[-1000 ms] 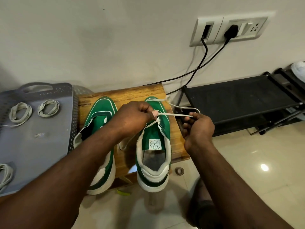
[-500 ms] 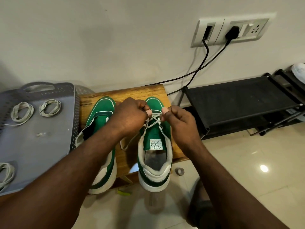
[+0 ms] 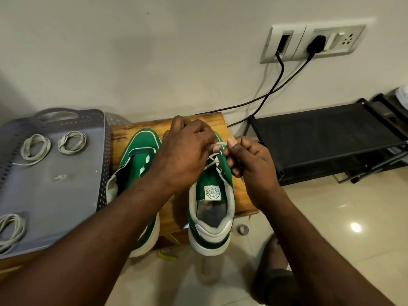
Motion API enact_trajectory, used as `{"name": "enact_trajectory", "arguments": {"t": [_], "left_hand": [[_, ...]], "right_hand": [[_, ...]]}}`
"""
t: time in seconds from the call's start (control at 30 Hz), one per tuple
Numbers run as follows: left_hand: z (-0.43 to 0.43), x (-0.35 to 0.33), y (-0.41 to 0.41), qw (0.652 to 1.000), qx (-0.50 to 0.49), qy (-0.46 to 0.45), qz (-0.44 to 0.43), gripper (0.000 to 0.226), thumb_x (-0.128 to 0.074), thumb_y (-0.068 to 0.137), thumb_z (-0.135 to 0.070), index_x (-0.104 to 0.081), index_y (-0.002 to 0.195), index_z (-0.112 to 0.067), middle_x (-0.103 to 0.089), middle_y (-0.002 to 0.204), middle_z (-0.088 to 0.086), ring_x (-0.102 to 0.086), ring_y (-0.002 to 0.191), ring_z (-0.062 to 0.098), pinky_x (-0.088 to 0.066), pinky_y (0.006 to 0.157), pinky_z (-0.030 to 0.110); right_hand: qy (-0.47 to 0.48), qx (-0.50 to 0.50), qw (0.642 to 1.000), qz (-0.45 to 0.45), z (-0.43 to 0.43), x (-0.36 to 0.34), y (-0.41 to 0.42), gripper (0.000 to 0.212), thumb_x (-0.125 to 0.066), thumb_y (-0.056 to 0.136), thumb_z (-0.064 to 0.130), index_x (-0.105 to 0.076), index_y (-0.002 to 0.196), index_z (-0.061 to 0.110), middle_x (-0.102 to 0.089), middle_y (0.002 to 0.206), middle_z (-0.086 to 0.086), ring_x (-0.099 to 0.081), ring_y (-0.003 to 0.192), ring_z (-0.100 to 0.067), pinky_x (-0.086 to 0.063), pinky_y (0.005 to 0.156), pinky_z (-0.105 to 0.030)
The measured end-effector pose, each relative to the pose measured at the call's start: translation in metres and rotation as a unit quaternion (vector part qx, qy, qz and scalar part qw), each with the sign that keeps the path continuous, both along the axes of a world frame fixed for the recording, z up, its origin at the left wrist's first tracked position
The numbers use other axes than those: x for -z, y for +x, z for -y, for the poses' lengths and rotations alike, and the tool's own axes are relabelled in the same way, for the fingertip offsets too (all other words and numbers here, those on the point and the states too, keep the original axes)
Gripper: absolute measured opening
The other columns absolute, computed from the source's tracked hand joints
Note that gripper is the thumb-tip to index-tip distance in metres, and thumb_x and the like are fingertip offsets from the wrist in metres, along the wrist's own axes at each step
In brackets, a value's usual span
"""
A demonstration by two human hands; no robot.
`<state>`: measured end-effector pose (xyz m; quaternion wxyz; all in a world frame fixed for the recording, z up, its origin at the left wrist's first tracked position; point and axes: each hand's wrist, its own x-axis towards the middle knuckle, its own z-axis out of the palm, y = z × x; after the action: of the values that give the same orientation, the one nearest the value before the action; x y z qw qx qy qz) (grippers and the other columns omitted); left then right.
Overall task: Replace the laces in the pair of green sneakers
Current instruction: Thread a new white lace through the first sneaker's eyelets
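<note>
Because the lace (image 3: 212, 159) looks light, flat and limp, it will likely buckle if pushed, so take it near the tip and pull it through rather than feed it.

- Far left: grey tray (image 3: 55, 202) holds three coiled laces (image 3: 35, 149), off-white.
- Left sneaker (image 3: 141, 149): green upper, white sole, on the wooden stool (image 3: 240, 195).
- Your left hand (image 3: 185, 155) curls over the right sneaker's (image 3: 212, 217) front, with thumb and fingers closed on the lace at the eyelets.
- Right sneaker: green, pale collar, round label on the tongue, heel overhanging the stool's near edge. The lace crosses only its far eyelets.
- Your right hand (image 3: 251, 164) pinches the lace end between thumb and forefinger, other fingers curled.
- The shoe is probably light, so brace it when you tug.
</note>
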<state>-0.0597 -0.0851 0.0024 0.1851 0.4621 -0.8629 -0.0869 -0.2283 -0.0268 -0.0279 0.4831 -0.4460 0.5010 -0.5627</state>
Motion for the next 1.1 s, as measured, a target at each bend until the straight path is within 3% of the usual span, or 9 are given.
{"name": "enact_trajectory", "arguments": {"t": [0.17,0.27,0.37,0.5,0.6,0.7,0.8,1.0,1.1], "left_hand": [[0.021,0.001,0.029,0.988,-0.123,0.007,0.094,0.025,-0.06,0.102,-0.04,-0.07,0.123,-0.031,-0.055,0.135,-0.009,-0.035,0.125,0.024,-0.034,0.089,0.042],[0.01,-0.005,0.02,0.998,-0.035,0.014,0.051,0.038,-0.06,0.099,-0.045,-0.06,0.137,-0.04,-0.049,0.146,-0.012,-0.032,0.135,0.025,-0.036,0.1,0.046],[-0.005,-0.008,0.001,0.995,0.044,-0.048,0.073,0.032,-0.052,0.098,-0.043,-0.069,0.125,-0.037,-0.061,0.135,-0.013,-0.04,0.127,0.024,-0.036,0.093,0.044],[0.008,-0.004,0.016,0.989,-0.091,-0.039,0.111,0.021,-0.062,0.1,-0.03,-0.073,0.118,-0.033,-0.066,0.126,-0.011,-0.042,0.119,0.022,-0.028,0.086,0.041],[0.019,-0.002,0.032,0.978,-0.159,0.006,0.136,0.027,-0.062,0.101,-0.032,-0.068,0.126,-0.033,-0.059,0.138,-0.003,-0.041,0.127,0.029,-0.037,0.092,0.047],[0.007,-0.005,0.022,0.998,-0.032,0.02,0.05,0.045,-0.062,0.099,-0.042,-0.054,0.144,-0.04,-0.051,0.146,-0.006,-0.038,0.136,0.026,-0.044,0.103,0.049],[-0.004,-0.005,0.005,0.995,0.062,-0.039,0.069,0.031,-0.057,0.098,-0.035,-0.069,0.127,-0.035,-0.063,0.133,-0.01,-0.044,0.123,0.023,-0.042,0.094,0.044],[0.02,-0.004,0.033,0.978,-0.131,0.009,0.162,0.02,-0.065,0.098,-0.035,-0.075,0.115,-0.03,-0.067,0.121,-0.005,-0.047,0.118,0.027,-0.043,0.093,0.048],[0.012,-0.003,0.028,0.986,-0.095,0.049,0.129,0.037,-0.064,0.098,-0.044,-0.064,0.134,-0.038,-0.057,0.141,-0.006,-0.041,0.133,0.027,-0.041,0.103,0.054]], "right_hand": [[0.011,0.019,0.999,0.024,-0.001,0.0,-0.01,0.028,-0.055,0.105,0.026,-0.065,0.088,0.006,-0.054,0.066,0.0,-0.042,0.057,-0.011,-0.037,0.052,-0.02],[0.02,0.015,1.0,0.001,-0.002,0.001,-0.007,0.028,-0.051,0.109,0.017,-0.064,0.087,0.006,-0.055,0.065,0.001,-0.044,0.056,-0.009,-0.038,0.053,-0.019],[0.016,-0.009,0.999,-0.036,-0.003,0.002,0.0,0.027,-0.051,0.109,0.016,-0.066,0.091,0.004,-0.057,0.067,-0.001,-0.047,0.058,-0.007,-0.04,0.055,-0.017],[0.015,-0.007,0.999,-0.032,-0.003,0.0,-0.003,0.027,-0.051,0.109,0.015,-0.067,0.089,0.007,-0.058,0.067,0.0,-0.047,0.057,-0.006,-0.039,0.055,-0.016],[0.021,0.007,1.0,-0.019,-0.003,0.0,-0.009,0.028,-0.051,0.109,0.014,-0.067,0.086,0.008,-0.057,0.066,0.0,-0.045,0.055,-0.007,-0.038,0.053,-0.017],[0.028,-0.013,0.999,-0.038,-0.003,0.003,-0.004,0.028,-0.05,0.109,0.014,-0.067,0.09,0.003,-0.058,0.067,0.0,-0.047,0.056,-0.005,-0.039,0.054,-0.015],[0.037,-0.03,0.998,-0.044,-0.003,0.004,0.002,0.029,-0.051,0.11,0.017,-0.066,0.096,-0.003,-0.059,0.069,-0.002,-0.049,0.059,-0.007,-0.041,0.056,-0.015],[0.046,-0.01,0.998,-0.033,-0.003,0.001,-0.01,0.028,-0.048,0.11,0.014,-0.068,0.092,0.003,-0.06,0.067,-0.001,-0.046,0.056,-0.005,-0.038,0.054,-0.015],[0.051,-0.024,0.998,-0.04,-0.004,0.003,-0.005,0.028,-0.05,0.109,0.015,-0.068,0.091,0.003,-0.06,0.068,-0.003,-0.047,0.057,-0.006,-0.04,0.054,-0.015]]}}
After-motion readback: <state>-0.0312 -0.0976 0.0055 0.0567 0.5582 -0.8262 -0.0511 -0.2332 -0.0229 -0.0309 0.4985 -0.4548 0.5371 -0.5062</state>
